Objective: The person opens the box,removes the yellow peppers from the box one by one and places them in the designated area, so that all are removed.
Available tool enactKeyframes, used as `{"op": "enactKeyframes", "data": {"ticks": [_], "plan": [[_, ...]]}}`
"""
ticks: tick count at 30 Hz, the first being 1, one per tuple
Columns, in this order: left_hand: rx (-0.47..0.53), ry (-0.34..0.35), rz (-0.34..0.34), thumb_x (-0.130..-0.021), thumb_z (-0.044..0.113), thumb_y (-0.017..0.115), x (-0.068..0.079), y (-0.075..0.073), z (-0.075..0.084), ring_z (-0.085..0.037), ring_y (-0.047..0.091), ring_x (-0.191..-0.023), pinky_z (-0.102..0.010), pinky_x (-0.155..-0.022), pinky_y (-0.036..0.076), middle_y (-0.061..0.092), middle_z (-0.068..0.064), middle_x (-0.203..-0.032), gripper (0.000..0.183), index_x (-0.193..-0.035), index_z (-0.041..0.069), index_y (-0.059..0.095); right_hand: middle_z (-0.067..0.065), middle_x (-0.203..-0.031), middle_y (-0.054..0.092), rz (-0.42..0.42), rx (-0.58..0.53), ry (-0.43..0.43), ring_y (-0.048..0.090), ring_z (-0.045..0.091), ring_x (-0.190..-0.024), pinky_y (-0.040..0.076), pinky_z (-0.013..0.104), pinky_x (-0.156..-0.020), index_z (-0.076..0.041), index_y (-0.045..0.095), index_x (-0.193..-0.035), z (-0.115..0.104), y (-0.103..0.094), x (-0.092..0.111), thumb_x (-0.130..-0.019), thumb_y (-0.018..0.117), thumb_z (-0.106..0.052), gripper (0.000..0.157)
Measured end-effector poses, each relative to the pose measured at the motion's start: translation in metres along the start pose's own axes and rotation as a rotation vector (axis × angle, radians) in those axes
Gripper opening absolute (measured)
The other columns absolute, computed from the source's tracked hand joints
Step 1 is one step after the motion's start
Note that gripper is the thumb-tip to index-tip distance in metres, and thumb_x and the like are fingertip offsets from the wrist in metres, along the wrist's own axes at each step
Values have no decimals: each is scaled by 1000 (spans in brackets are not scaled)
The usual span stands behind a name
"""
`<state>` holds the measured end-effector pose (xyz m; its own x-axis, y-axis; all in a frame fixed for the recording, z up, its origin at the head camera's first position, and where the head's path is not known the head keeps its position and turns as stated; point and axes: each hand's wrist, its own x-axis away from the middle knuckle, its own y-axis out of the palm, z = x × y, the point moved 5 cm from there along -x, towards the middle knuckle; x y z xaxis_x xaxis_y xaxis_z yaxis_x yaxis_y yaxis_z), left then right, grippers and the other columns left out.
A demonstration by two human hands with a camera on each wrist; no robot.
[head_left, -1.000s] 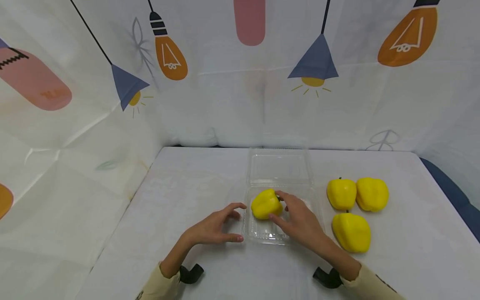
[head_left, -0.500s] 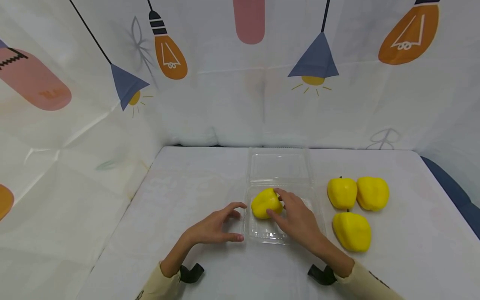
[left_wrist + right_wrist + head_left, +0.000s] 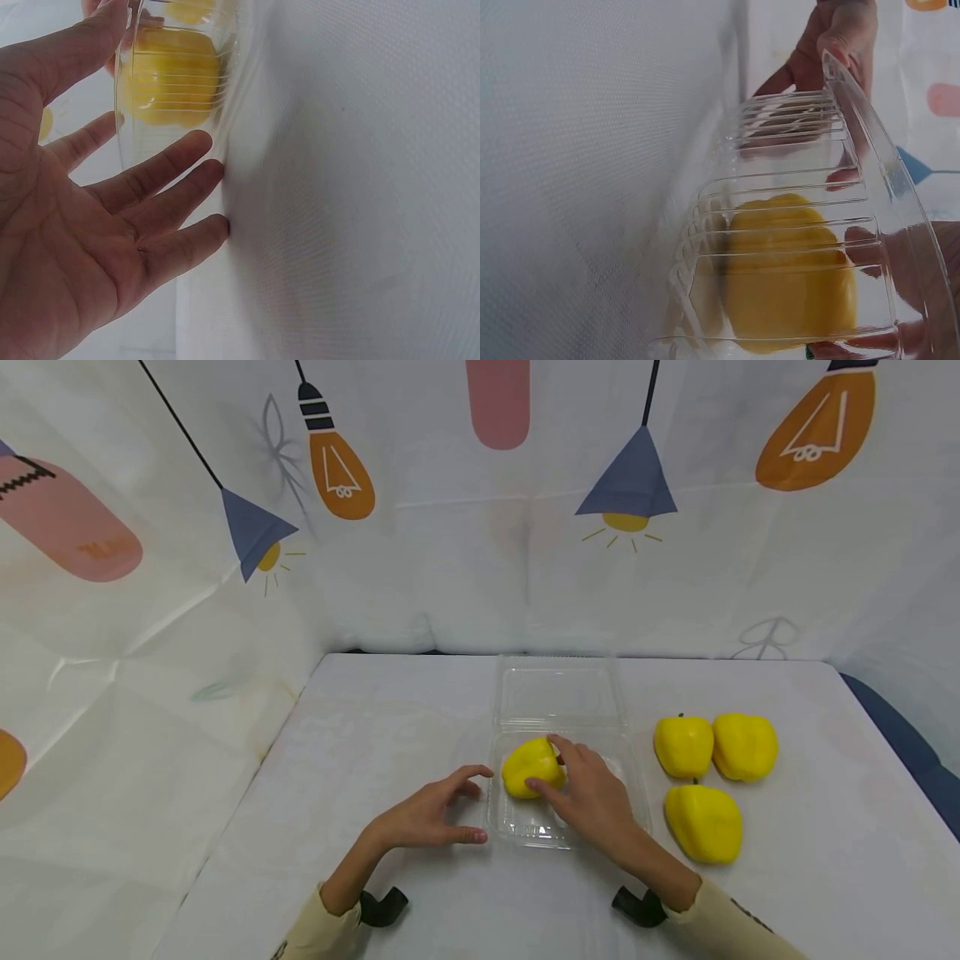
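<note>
A yellow bell pepper (image 3: pixel 521 768) lies in the base of a hinged clear plastic container (image 3: pixel 536 837), towards its left side. My right hand (image 3: pixel 596 802) reaches in from the right and holds the pepper between the thumb at its front and the fingers at its back, by the stem. Left of the container, my left hand (image 3: pixel 427 814) is spread with nothing in it. Its thumb and index fingertip come right up to the container's rim and wall in the left wrist view, where the pepper (image 3: pixel 176 79) shows through the ribbed side.
The container's lid (image 3: pixel 558 693) lies folded back towards the far edge. Three more yellow bell peppers (image 3: pixel 703 822) sit on the white table (image 3: pixel 360 718) to the right. A printed sheet (image 3: pixel 465 543) hangs behind the table.
My right hand has shifted slightly left, its thumb reaching farther over the front of the pepper. The left hand and the container have stayed in place.
</note>
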<state>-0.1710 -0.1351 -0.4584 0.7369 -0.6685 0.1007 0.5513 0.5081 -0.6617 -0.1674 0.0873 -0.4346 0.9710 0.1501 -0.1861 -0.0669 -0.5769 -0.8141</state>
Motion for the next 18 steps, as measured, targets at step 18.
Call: {"op": "enactKeyframes", "data": {"ticks": [18], "plan": [[-16,-4,1,-77,51,73,0,2,-1,-13,51,-117,-44,-102,39,59,4,-120,80,-141,33,28,7,-110,59,-14,40,-28,53,21,-94,51,39,-78,-14,47,-136,-2,-1,0,-80,74,-40,68]]}}
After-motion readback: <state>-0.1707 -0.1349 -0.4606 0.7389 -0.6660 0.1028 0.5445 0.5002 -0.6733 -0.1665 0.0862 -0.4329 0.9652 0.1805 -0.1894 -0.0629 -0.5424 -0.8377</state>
